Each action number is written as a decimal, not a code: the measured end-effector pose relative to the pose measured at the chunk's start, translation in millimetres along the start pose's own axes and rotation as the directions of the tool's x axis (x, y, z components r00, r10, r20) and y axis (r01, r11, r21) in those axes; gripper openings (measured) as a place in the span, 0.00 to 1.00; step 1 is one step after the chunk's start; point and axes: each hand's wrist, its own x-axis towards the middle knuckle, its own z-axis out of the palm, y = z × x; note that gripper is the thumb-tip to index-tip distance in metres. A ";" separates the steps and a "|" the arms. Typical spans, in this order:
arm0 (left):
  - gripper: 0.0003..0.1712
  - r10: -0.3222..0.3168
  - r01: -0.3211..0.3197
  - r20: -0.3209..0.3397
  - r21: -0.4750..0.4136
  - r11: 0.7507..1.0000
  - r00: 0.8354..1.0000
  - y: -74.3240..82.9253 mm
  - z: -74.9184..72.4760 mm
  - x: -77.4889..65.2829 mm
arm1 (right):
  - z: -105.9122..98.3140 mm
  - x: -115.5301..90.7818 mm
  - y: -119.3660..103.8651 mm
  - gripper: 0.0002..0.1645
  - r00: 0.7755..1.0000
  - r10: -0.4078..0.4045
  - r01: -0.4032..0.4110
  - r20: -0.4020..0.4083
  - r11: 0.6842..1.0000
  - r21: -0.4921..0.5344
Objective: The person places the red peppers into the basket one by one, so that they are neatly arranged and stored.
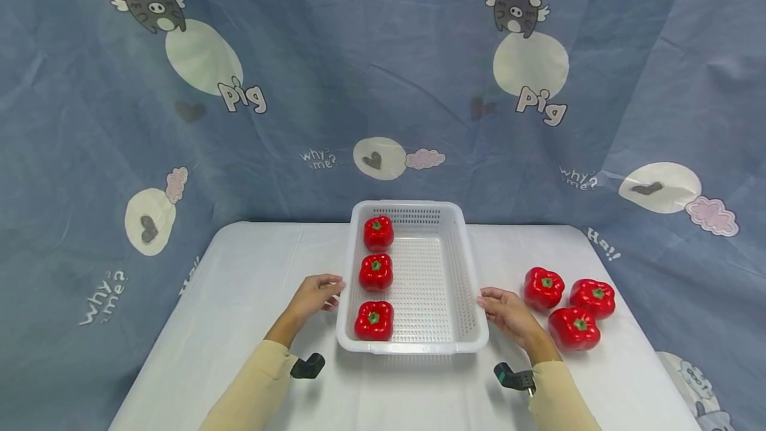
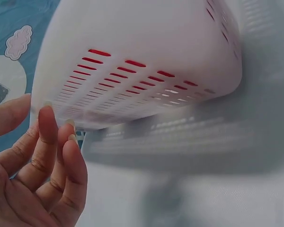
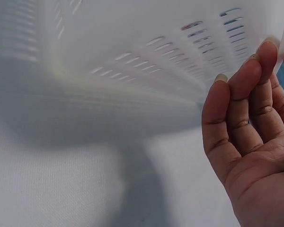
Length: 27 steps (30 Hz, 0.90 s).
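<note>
A white plastic basket (image 1: 413, 347) with slotted walls is held between both hands. Three red bell peppers, at the back (image 1: 378, 234), middle (image 1: 376, 273) and front (image 1: 374, 321), line its left side. My left hand (image 1: 317, 294) holds the left rim, thumb and fingertips meeting at the edge. On the opposite side my right hand (image 1: 509, 314) pinches the right rim, with its fingertips (image 3: 266, 54) under the lip. Through the slots of the wall (image 2: 132, 28) in the left wrist view, red shows. A broad shadow spreads on the table beneath the basket.
Three more red bell peppers (image 1: 544, 288) (image 1: 592, 298) (image 1: 574, 329) sit clustered on the white table (image 1: 239, 298), right of the right hand. A blue printed curtain (image 1: 383, 85) hangs behind the table and along its sides.
</note>
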 end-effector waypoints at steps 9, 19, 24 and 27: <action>0.21 -0.048 0.048 -0.008 -0.038 0.998 0.999 -3.7 6.2 1.0 | 0.4 -1.0 1.2 0.22 1.000 -0.003 0.003 -0.006 1.000 -0.006; 0.19 -0.076 0.074 -0.005 -0.136 0.988 0.997 -6.0 11.8 0.1 | -1.8 -2.2 3.0 0.14 0.998 -0.044 0.043 0.046 0.999 0.022; 0.20 -0.069 0.067 -0.004 -0.153 0.986 0.998 -6.8 12.7 -1.9 | -1.5 -2.6 1.2 0.14 0.998 -0.044 0.043 0.045 0.999 0.024; 0.20 -0.073 0.072 0.001 -0.171 0.983 0.997 -7.7 12.0 -2.8 | -0.4 -2.1 0.6 0.15 0.998 -0.038 0.037 0.046 0.999 0.023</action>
